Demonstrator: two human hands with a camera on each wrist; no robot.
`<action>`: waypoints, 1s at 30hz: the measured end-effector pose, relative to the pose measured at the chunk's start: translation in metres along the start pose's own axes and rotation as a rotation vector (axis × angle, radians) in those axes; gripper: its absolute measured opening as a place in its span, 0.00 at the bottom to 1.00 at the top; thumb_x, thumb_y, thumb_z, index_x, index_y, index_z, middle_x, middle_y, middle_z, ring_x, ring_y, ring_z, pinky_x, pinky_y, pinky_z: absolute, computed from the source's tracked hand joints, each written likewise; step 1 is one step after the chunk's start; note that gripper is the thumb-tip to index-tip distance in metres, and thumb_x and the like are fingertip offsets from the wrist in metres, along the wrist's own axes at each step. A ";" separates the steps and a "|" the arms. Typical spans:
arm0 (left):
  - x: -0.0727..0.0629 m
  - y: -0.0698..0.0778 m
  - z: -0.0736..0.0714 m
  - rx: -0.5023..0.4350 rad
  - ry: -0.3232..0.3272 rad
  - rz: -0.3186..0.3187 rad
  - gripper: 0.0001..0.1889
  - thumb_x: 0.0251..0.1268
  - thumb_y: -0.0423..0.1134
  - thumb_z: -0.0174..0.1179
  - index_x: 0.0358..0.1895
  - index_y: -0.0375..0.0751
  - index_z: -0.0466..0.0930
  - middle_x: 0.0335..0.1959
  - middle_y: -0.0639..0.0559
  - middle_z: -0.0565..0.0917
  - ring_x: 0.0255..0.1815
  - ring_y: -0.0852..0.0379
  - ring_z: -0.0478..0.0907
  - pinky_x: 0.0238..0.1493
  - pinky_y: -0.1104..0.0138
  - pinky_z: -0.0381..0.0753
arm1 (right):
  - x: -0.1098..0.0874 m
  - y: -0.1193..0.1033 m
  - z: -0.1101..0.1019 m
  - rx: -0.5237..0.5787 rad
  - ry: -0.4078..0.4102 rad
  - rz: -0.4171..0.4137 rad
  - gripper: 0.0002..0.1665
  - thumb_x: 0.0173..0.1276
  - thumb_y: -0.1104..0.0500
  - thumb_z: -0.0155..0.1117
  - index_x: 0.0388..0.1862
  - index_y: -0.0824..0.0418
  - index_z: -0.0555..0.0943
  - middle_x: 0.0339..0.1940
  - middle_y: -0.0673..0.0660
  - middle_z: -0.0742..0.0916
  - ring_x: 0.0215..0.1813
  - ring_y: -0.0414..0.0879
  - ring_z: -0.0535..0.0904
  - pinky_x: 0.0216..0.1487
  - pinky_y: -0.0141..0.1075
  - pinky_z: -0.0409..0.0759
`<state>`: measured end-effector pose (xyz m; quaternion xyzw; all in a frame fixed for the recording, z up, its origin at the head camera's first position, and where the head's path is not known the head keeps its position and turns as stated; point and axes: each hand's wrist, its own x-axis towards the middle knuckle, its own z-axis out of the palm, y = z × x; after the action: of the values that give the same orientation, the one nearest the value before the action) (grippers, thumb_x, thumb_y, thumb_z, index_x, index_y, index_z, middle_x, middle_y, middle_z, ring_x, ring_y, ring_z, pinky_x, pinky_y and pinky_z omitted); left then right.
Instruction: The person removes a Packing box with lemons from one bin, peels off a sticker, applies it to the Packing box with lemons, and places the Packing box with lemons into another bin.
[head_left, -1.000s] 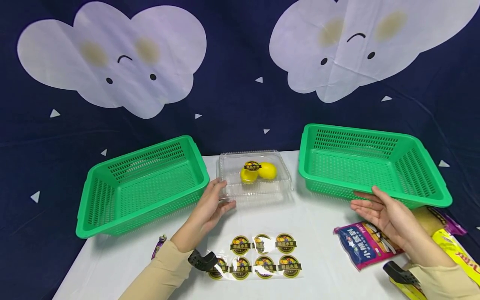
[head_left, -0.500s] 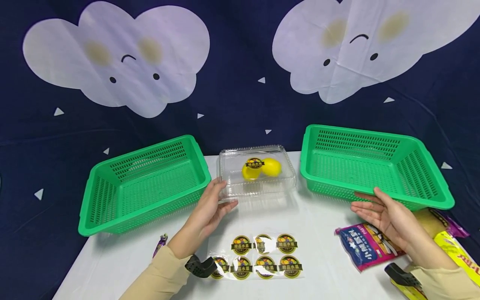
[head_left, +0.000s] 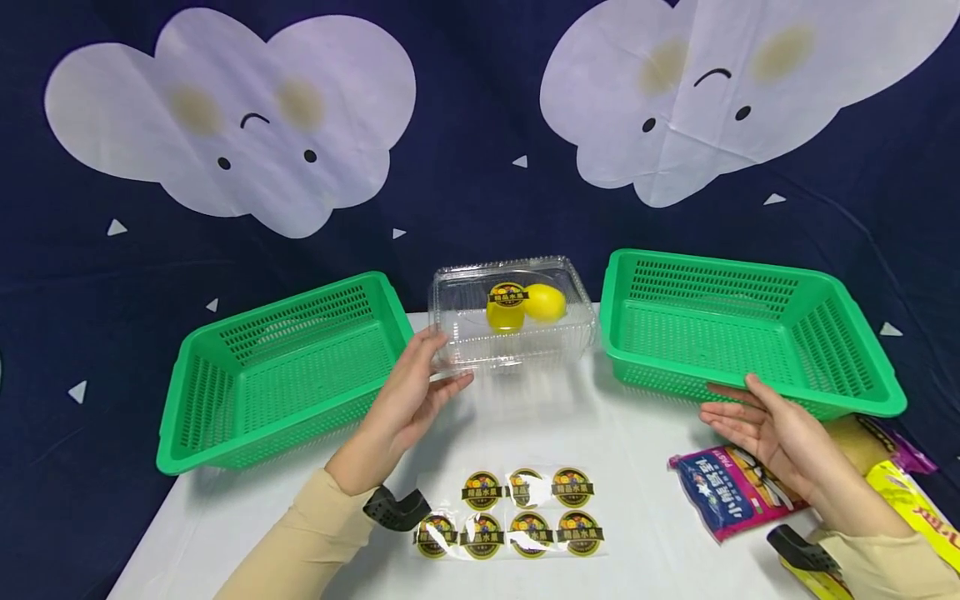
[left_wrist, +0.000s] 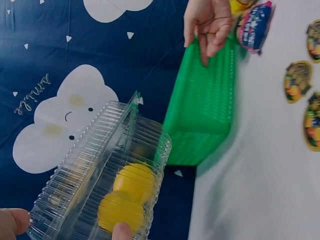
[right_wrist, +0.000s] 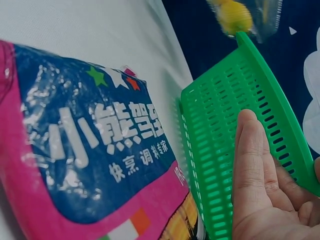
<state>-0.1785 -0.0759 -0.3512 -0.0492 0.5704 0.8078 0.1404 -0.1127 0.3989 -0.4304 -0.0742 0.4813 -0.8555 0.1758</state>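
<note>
In the head view my left hand (head_left: 416, 392) grips the left side of a clear plastic fruit box (head_left: 472, 321), held up over the back of the table. Two yellow lemons (head_left: 546, 302) lie inside, and a round black-and-gold sticker (head_left: 507, 296) is on top. The left wrist view shows the ribbed clear box (left_wrist: 112, 145) tilted, with fingertips at its lower end. My right hand (head_left: 780, 442) is at the front rim of the right green basket (head_left: 720, 367), thumb by the rim, fingers fairly straight along the outer wall (right_wrist: 220, 115).
Another green basket (head_left: 292, 417) stands at the left. A sheet of round stickers (head_left: 530, 533) lies at the front middle. A pink-and-blue pasta packet (head_left: 723, 492) and a yellow packet (head_left: 911, 500) lie near the right hand. A dark cloud-print curtain (head_left: 480, 192) hangs behind.
My left hand has lifted the fruit box upward and tilted it. The right hand stays at the right basket's rim. The small purple wrapped thing near the left forearm is now out of sight.
</note>
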 end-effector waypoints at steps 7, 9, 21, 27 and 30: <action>0.016 0.027 0.023 0.009 -0.047 0.002 0.34 0.86 0.47 0.52 0.87 0.52 0.51 0.77 0.34 0.60 0.74 0.34 0.68 0.76 0.50 0.80 | 0.004 0.000 0.003 -0.035 0.032 0.003 0.35 0.93 0.48 0.30 0.60 0.54 0.88 0.53 0.59 0.94 0.57 0.48 0.92 0.60 0.35 0.89; 0.020 0.036 0.030 0.013 -0.068 -0.006 0.33 0.86 0.48 0.52 0.87 0.53 0.53 0.80 0.34 0.58 0.78 0.33 0.66 0.75 0.50 0.81 | 0.005 0.000 0.003 -0.041 0.040 0.006 0.34 0.93 0.47 0.31 0.60 0.54 0.88 0.53 0.59 0.94 0.57 0.48 0.92 0.60 0.35 0.89; 0.061 0.046 0.107 0.151 -0.176 -0.030 0.29 0.86 0.52 0.54 0.82 0.51 0.61 0.77 0.41 0.66 0.70 0.40 0.74 0.69 0.53 0.86 | -0.003 0.000 -0.002 -0.055 0.052 0.049 0.35 0.92 0.45 0.29 0.59 0.49 0.89 0.54 0.56 0.94 0.57 0.46 0.92 0.60 0.34 0.89; 0.077 0.044 0.140 0.180 -0.227 -0.039 0.32 0.86 0.52 0.54 0.83 0.48 0.58 0.81 0.38 0.63 0.72 0.37 0.74 0.68 0.50 0.86 | -0.004 0.000 -0.001 -0.056 0.063 0.092 0.35 0.92 0.45 0.29 0.57 0.50 0.88 0.53 0.56 0.94 0.57 0.47 0.92 0.60 0.35 0.90; 0.084 0.041 0.153 0.184 -0.241 -0.045 0.29 0.87 0.51 0.53 0.82 0.48 0.60 0.83 0.41 0.60 0.71 0.40 0.72 0.68 0.51 0.87 | -0.003 -0.001 0.001 -0.067 0.057 0.099 0.35 0.92 0.45 0.28 0.58 0.49 0.88 0.54 0.55 0.94 0.57 0.47 0.92 0.60 0.35 0.89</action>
<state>-0.2575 0.0689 -0.2814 0.0485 0.6198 0.7487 0.2301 -0.1101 0.4002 -0.4288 -0.0317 0.5174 -0.8310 0.2018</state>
